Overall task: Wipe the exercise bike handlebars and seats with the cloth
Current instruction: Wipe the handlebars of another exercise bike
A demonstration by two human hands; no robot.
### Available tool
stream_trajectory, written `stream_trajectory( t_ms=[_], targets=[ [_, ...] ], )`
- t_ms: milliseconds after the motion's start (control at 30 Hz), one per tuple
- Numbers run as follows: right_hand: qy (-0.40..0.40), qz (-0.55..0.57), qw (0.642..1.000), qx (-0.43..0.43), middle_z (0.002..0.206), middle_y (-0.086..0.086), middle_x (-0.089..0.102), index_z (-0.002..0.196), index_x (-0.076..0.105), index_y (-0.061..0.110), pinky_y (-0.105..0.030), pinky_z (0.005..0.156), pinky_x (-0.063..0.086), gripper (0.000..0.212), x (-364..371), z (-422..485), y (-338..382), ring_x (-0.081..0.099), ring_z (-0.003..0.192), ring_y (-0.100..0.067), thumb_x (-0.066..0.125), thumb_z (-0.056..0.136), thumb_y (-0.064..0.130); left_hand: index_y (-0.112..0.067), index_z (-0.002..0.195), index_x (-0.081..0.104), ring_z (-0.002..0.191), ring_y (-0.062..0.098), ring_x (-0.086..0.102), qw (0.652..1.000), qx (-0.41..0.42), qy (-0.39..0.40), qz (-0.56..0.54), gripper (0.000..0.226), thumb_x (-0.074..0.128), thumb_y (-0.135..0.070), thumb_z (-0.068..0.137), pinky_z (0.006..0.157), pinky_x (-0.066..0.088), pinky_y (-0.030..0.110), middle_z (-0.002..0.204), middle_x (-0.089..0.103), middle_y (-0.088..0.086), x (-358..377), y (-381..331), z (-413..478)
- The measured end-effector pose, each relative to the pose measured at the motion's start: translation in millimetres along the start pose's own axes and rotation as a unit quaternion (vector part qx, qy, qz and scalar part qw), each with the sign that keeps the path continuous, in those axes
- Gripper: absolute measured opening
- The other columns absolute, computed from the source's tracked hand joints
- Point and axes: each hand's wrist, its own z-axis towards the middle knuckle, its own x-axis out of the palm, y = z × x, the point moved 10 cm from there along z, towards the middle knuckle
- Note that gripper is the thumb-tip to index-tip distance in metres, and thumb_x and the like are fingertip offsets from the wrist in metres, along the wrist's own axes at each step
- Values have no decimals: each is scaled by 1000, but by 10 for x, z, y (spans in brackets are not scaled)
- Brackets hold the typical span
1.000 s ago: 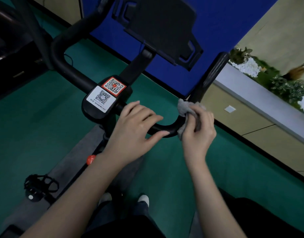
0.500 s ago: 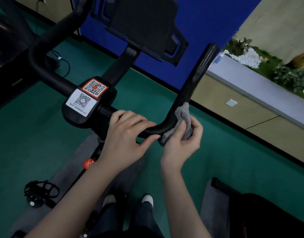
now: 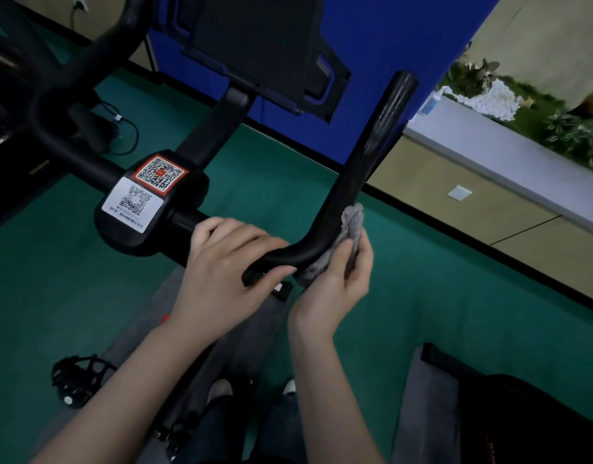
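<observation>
Now grey fuzzy cloth [image 3: 347,234] bunched, right hand [image 3: 335,279] fingers pinching it against handlebar [image 3: 362,169].

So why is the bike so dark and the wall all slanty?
Head view: dim room light turns the black handlebar into a dark shape, with one pale shine near its tip. Head view: the wide-angle, tilted camera makes the ledge slant, and the plants by it look smeary. Head view: the cloth and right hand look fairly sharp.
</observation>
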Motion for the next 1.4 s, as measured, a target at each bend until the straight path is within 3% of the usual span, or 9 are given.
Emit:
stream_trajectory(
  t_ms=[467, 633, 767, 967, 1100, 1167, 1267, 1333, 1400],
  targets=[
    [66, 101, 968, 218, 102, -9, 68, 117, 63, -2, -25, 79, 52, 26, 167, 26, -344, 64, 91, -15, 45, 100, 8, -21, 97, 72, 87, 12, 56, 999, -26, 27, 6, 28, 63, -45, 85, 95, 28, 32, 90, 64, -12, 29, 1, 29],
    [119, 107, 925, 343, 87, -13, 68, 96, 66, 2, -27, 67, 55, 20, 221, -104, -504, 65, 76, -21, 46, 96, -3, -21, 101, 71, 91, 15, 60, 998, -40, 28, 46, 37, 59, -52, 85, 107, 28, 41, 90, 65, -10, 61, -106, 51],
    [120, 110, 919, 360, 112, -21, 67, 113, 65, -2, -43, 95, 52, 25, 246, 250, -400, 65, 103, -35, 48, 95, -2, -18, 99, 71, 86, 16, 61, 996, -57, 0, 74, 38, 60, -51, 86, 109, 27, 44, 86, 65, -8, 148, -265, 90],
    [142, 64, 963, 219, 101, -12, 68, 112, 63, -1, -31, 84, 55, 20, 192, 396, -154, 65, 95, -23, 50, 97, 1, -21, 94, 71, 78, 13, 60, 987, -112, -58, 95, 32, 62, -49, 84, 103, 31, 38, 79, 65, -11, 194, -283, 106],
    [191, -38, 980, -30, 105, -12, 66, 106, 66, 8, -24, 86, 50, 19, 174, 511, 328, 65, 99, -15, 56, 92, 2, -24, 93, 72, 76, 11, 57, 985, -135, -77, 72, 30, 63, -50, 82, 91, 31, 31, 78, 65, -14, 185, -264, 91],
    [252, -88, 944, -195, 104, -9, 62, 106, 67, 6, -18, 86, 47, 21, 367, 477, 655, 62, 98, -13, 57, 90, -3, -24, 93, 72, 75, 10, 56, 984, -137, -85, 71, 30, 62, -50, 82, 87, 31, 32, 77, 65, -13, 177, -272, 80],
    [372, -181, 828, -378, 99, -2, 61, 105, 70, 1, -21, 91, 45, 24, 689, 256, 823, 57, 98, -19, 58, 87, -9, -24, 94, 72, 74, 12, 56, 985, -136, -86, 69, 31, 61, -50, 82, 84, 32, 34, 79, 66, -13, 176, -260, 81],
    [428, -229, 748, -454, 95, -8, 64, 102, 71, 0, -21, 93, 42, 22, 804, 215, 832, 53, 96, -18, 58, 87, -9, -25, 94, 72, 74, 12, 56, 985, -138, -84, 67, 30, 63, -50, 82, 83, 33, 34, 79, 66, -13, 180, -253, 75],
    [427, -275, 711, -485, 95, -10, 66, 100, 72, 1, -12, 93, 36, 21, 921, 386, 875, 52, 96, -19, 59, 86, -7, -26, 94, 72, 73, 11, 55, 985, -135, -85, 62, 28, 65, -49, 81, 83, 32, 34, 79, 65, -14, 181, -256, 66]
  ],
)
